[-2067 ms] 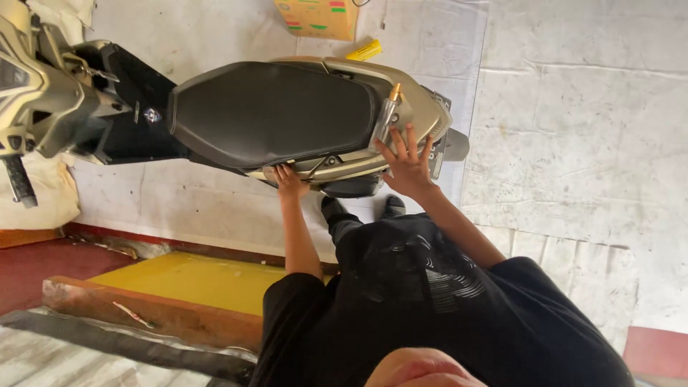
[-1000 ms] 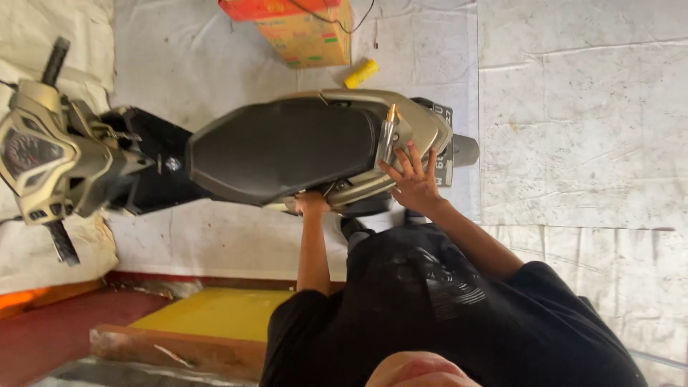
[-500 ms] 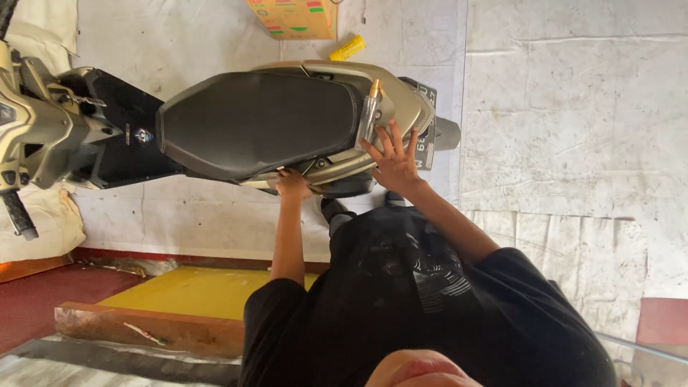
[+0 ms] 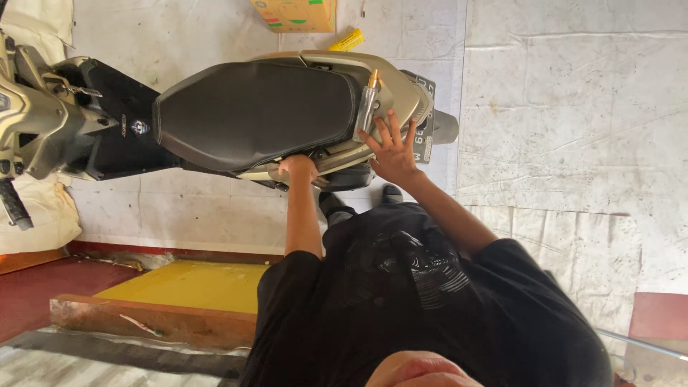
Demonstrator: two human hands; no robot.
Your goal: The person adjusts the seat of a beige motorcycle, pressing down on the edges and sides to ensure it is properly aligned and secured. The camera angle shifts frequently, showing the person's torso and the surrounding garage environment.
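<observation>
A beige scooter [image 4: 401, 86] with a black seat [image 4: 251, 111] stands crosswise in front of me on the concrete floor. My left hand [image 4: 298, 169] is curled on the lower edge of the scooter's side panel, just under the seat. Flat on the rear body panel lies my right hand [image 4: 390, 149], fingers spread, beside the silver grab rail [image 4: 368, 100] and close to the number plate [image 4: 424, 122]. It holds nothing. My black shirt fills the lower middle of the view.
A cardboard box [image 4: 294, 14] and a small yellow object [image 4: 347, 41] lie beyond the scooter. The handlebar and front panels [image 4: 29, 122] are at far left, over a white cloth [image 4: 39, 215]. A yellow board [image 4: 193, 287] and a wooden beam [image 4: 150, 322] sit at lower left.
The view has swung a little from side to side, so the scooter shifts in the picture. Both hands stay at the same spots on the scooter.
</observation>
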